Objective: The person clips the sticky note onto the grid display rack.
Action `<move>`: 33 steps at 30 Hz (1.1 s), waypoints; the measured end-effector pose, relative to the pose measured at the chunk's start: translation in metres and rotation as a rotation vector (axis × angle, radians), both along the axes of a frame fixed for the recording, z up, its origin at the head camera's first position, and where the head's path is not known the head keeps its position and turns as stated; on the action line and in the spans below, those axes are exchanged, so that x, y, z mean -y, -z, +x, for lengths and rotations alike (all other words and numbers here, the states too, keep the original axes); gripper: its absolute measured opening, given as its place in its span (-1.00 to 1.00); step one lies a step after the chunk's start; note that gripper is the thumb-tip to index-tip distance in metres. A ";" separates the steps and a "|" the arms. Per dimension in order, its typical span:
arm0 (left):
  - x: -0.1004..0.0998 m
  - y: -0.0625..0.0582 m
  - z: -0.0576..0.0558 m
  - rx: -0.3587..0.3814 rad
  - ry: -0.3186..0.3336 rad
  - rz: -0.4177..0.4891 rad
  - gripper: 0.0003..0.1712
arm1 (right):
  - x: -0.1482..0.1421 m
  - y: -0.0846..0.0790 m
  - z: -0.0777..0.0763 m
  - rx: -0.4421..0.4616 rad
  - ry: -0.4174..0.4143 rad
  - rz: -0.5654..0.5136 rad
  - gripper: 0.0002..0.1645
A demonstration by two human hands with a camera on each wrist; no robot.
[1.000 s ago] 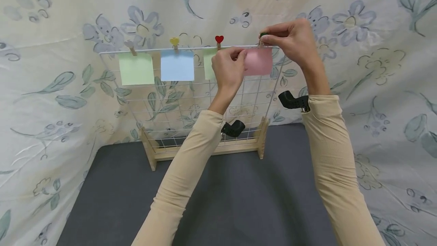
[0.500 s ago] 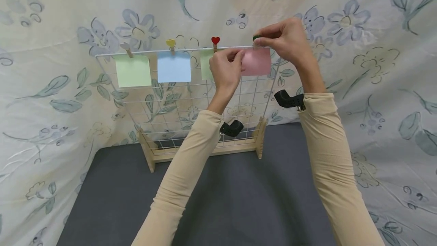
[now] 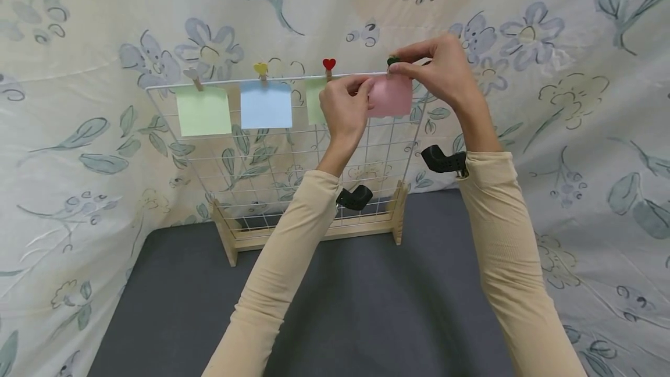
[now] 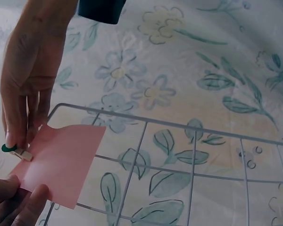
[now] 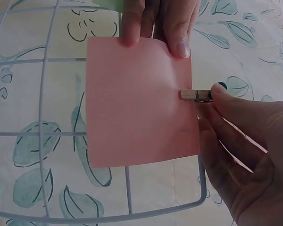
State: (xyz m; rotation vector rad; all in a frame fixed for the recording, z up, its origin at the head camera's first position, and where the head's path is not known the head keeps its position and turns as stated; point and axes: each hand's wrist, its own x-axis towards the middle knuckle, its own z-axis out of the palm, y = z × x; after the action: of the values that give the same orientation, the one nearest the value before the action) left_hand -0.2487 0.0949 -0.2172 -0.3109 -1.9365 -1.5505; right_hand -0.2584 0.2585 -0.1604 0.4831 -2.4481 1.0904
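A pink paper note lies against the top right part of a white wire grid rack. My left hand pinches the note's left edge between thumb and fingers. At its top edge, my right hand pinches a small wooden clothespin with a dark green top. The clothespin's tip overlaps the front of the note in the right wrist view. In the left wrist view the pink note bends slightly near its top edge.
Along the top bar hang a light green note, a blue note and another green note, partly behind my left hand. Heart-topped clothespins hold them. The rack's wooden base stands on a dark grey table before a floral cloth.
The head view has shifted slightly. My right hand and the clothespin have moved a little left along the note's top edge; my left hand keeps its pinch on the note.
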 end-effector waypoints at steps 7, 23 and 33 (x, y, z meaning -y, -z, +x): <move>0.001 0.002 -0.001 -0.031 -0.016 -0.008 -0.81 | -0.008 0.013 0.006 -0.093 -0.036 -0.108 -0.68; 0.015 0.026 0.000 -0.039 0.050 -0.068 -0.85 | -0.016 0.065 0.014 -0.051 -0.069 -0.102 -0.71; 0.025 0.060 0.008 -0.069 0.144 -0.122 -0.85 | -0.008 0.096 0.020 0.037 -0.086 -0.036 -0.71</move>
State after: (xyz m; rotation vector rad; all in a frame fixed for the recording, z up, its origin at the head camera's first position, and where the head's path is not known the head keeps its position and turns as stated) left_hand -0.2409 0.0695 -0.2773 -0.5600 -1.9960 -1.4928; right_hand -0.2386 0.2662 -0.2567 0.5666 -2.4550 1.1865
